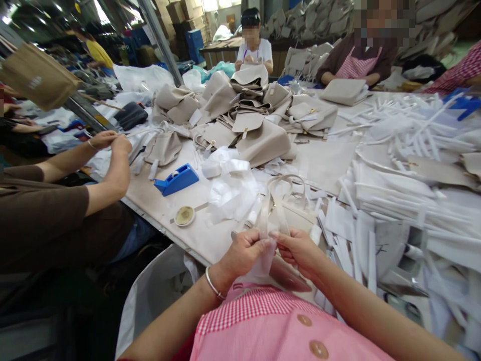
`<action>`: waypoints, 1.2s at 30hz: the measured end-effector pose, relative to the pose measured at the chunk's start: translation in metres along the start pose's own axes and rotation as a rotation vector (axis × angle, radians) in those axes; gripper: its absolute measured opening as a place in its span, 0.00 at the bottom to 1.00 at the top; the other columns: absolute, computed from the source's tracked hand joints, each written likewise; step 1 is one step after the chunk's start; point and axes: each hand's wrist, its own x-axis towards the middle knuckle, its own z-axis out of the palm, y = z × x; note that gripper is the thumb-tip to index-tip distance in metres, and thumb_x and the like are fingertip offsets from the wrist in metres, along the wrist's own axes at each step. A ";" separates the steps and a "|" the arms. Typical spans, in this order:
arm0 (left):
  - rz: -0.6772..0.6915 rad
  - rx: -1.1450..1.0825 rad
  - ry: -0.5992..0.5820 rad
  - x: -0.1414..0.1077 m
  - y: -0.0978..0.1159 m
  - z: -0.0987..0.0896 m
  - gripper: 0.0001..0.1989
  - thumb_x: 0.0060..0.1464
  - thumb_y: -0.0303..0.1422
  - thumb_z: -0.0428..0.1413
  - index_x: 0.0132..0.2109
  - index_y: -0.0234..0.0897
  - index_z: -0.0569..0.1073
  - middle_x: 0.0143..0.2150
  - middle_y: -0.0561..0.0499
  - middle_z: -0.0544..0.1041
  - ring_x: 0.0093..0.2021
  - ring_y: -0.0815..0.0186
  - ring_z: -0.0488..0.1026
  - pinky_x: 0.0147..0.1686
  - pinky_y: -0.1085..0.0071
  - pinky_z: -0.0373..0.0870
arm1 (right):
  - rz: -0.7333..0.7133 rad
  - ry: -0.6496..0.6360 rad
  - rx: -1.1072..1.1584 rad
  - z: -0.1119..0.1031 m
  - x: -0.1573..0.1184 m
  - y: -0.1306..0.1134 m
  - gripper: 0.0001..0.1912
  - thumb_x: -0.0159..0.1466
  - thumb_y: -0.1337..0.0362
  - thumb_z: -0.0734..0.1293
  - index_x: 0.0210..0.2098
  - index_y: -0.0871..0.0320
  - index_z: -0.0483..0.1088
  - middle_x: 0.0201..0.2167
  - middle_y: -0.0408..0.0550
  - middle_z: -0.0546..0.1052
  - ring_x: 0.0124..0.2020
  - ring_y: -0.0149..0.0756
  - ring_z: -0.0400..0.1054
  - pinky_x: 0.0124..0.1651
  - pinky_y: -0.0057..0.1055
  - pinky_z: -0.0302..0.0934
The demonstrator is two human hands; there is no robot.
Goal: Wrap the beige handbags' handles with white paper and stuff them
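Note:
Close to my apron, my left hand [246, 253] pinches a thin white wrapping sheet [265, 260] at the lower end of a beige strap [264, 213]. My right hand [296, 249] is closed right beside it, thumb and fingers pressed on the strap's other length [281, 215]. Both lengths rise from my fingers and loop over a beige bag [300, 216] lying flat on the table. What lies inside my curled fingers is partly hidden. Crumpled white wrapping [229, 193] lies just beyond my left hand.
A blue tape dispenser [177, 179] and a round tape roll [184, 216] lie to the left. Beige bags [263, 138] are heaped mid-table; white strips [409, 200] cover the right. A co-worker's hands [112, 143] work at left. A white bin [150, 286] stands below the edge.

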 end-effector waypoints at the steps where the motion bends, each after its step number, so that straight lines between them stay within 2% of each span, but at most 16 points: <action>1: 0.023 0.026 -0.007 0.000 -0.001 -0.001 0.16 0.57 0.42 0.56 0.38 0.32 0.78 0.34 0.47 0.79 0.35 0.64 0.74 0.35 0.72 0.69 | -0.015 0.028 0.009 0.002 0.002 0.002 0.21 0.50 0.52 0.76 0.26 0.59 0.63 0.14 0.31 0.54 0.14 0.19 0.42 0.17 0.21 0.33; 3: 0.066 0.077 0.013 0.001 -0.002 -0.006 0.14 0.58 0.39 0.55 0.42 0.33 0.77 0.39 0.47 0.79 0.39 0.63 0.74 0.39 0.71 0.70 | -0.062 0.087 -0.004 0.001 0.005 0.004 0.21 0.50 0.53 0.76 0.27 0.59 0.64 0.13 0.31 0.54 0.14 0.19 0.42 0.17 0.21 0.34; 4: 0.086 0.126 0.060 0.001 -0.003 -0.009 0.14 0.59 0.38 0.54 0.44 0.33 0.77 0.39 0.47 0.79 0.40 0.63 0.74 0.41 0.71 0.70 | -0.081 0.104 -0.026 -0.001 0.007 0.004 0.21 0.50 0.52 0.76 0.27 0.59 0.65 0.13 0.31 0.55 0.14 0.19 0.43 0.17 0.21 0.34; 8: 0.115 0.317 0.203 0.003 -0.007 -0.023 0.13 0.62 0.36 0.50 0.42 0.34 0.77 0.34 0.48 0.79 0.35 0.66 0.75 0.37 0.72 0.71 | -0.115 0.132 -0.086 -0.007 0.008 0.002 0.20 0.50 0.52 0.75 0.27 0.60 0.66 0.13 0.32 0.56 0.14 0.19 0.44 0.17 0.22 0.35; 10: 0.139 0.334 0.244 0.005 -0.009 -0.027 0.16 0.63 0.34 0.48 0.53 0.35 0.73 0.37 0.48 0.80 0.31 0.68 0.75 0.36 0.72 0.72 | -0.117 0.139 -0.091 -0.006 0.007 0.002 0.21 0.50 0.52 0.75 0.26 0.59 0.65 0.13 0.33 0.57 0.15 0.19 0.45 0.17 0.22 0.35; 12: 0.199 0.335 0.303 0.007 -0.012 -0.029 0.23 0.63 0.32 0.47 0.65 0.37 0.62 0.43 0.46 0.80 0.30 0.70 0.74 0.38 0.71 0.73 | -0.116 0.142 -0.104 -0.004 0.006 0.003 0.20 0.50 0.52 0.75 0.26 0.59 0.65 0.13 0.33 0.57 0.15 0.20 0.45 0.17 0.22 0.36; 13: 0.241 0.343 0.318 0.008 -0.012 -0.030 0.25 0.63 0.32 0.46 0.67 0.38 0.59 0.45 0.46 0.79 0.31 0.70 0.74 0.40 0.71 0.73 | -0.116 0.144 -0.113 -0.004 0.005 0.003 0.20 0.50 0.52 0.75 0.26 0.59 0.66 0.13 0.33 0.57 0.15 0.20 0.45 0.18 0.22 0.36; 14: 0.286 0.351 0.317 0.008 -0.012 -0.031 0.25 0.63 0.31 0.46 0.66 0.38 0.61 0.45 0.45 0.79 0.33 0.70 0.75 0.42 0.70 0.73 | -0.119 0.143 -0.124 -0.003 0.005 0.004 0.20 0.51 0.52 0.75 0.27 0.59 0.66 0.13 0.33 0.57 0.15 0.20 0.45 0.18 0.22 0.37; 16: 0.347 0.349 0.266 0.008 -0.010 -0.031 0.20 0.63 0.31 0.47 0.59 0.38 0.71 0.42 0.46 0.79 0.38 0.68 0.74 0.45 0.69 0.71 | -0.136 0.138 -0.148 -0.003 0.005 0.006 0.19 0.51 0.52 0.75 0.27 0.60 0.67 0.13 0.33 0.58 0.15 0.21 0.46 0.18 0.23 0.38; 18: 0.340 0.327 0.184 0.008 -0.004 -0.031 0.16 0.62 0.32 0.49 0.51 0.36 0.77 0.39 0.46 0.79 0.40 0.66 0.74 0.45 0.69 0.71 | -0.162 0.129 -0.174 -0.003 0.006 0.008 0.19 0.53 0.51 0.74 0.28 0.60 0.68 0.14 0.34 0.59 0.16 0.22 0.47 0.18 0.23 0.39; 21: 0.271 0.302 0.108 0.009 0.004 -0.026 0.16 0.59 0.37 0.55 0.49 0.35 0.78 0.40 0.46 0.80 0.39 0.64 0.75 0.42 0.70 0.71 | -0.192 0.109 -0.231 0.000 0.007 0.011 0.19 0.54 0.50 0.73 0.28 0.60 0.69 0.14 0.35 0.60 0.16 0.22 0.48 0.19 0.23 0.41; 24: 0.225 0.295 0.080 0.013 0.005 -0.020 0.11 0.57 0.37 0.58 0.41 0.36 0.81 0.36 0.48 0.81 0.37 0.65 0.75 0.41 0.71 0.70 | -0.164 0.085 -0.222 0.003 0.006 0.010 0.20 0.57 0.48 0.71 0.27 0.60 0.71 0.14 0.36 0.60 0.16 0.23 0.49 0.19 0.23 0.42; 26: 0.195 0.279 0.086 0.015 0.002 -0.019 0.09 0.57 0.35 0.58 0.36 0.36 0.82 0.32 0.49 0.80 0.34 0.66 0.74 0.39 0.72 0.69 | -0.151 0.046 -0.140 0.000 0.005 0.004 0.21 0.58 0.46 0.69 0.30 0.60 0.74 0.18 0.40 0.66 0.17 0.24 0.54 0.20 0.24 0.47; 29: 0.179 0.269 0.140 0.014 -0.002 -0.021 0.07 0.54 0.33 0.60 0.32 0.36 0.81 0.29 0.51 0.77 0.31 0.67 0.72 0.36 0.73 0.67 | -0.205 -0.017 -0.053 -0.013 0.005 -0.014 0.22 0.60 0.46 0.66 0.35 0.61 0.77 0.24 0.46 0.71 0.22 0.28 0.61 0.24 0.26 0.55; 34: 0.195 0.266 0.133 0.010 -0.003 -0.020 0.06 0.52 0.31 0.61 0.29 0.36 0.80 0.27 0.52 0.76 0.31 0.68 0.70 0.36 0.73 0.65 | -0.267 -0.030 -0.191 -0.028 0.004 -0.044 0.22 0.59 0.47 0.69 0.36 0.62 0.79 0.15 0.38 0.61 0.15 0.22 0.47 0.18 0.24 0.42; 36: 0.177 0.235 0.127 0.010 -0.004 -0.018 0.05 0.51 0.31 0.62 0.29 0.36 0.80 0.28 0.51 0.77 0.32 0.68 0.70 0.36 0.73 0.65 | -0.339 -0.018 -0.194 -0.024 0.004 -0.052 0.20 0.56 0.48 0.72 0.35 0.61 0.79 0.14 0.37 0.60 0.15 0.22 0.48 0.19 0.24 0.41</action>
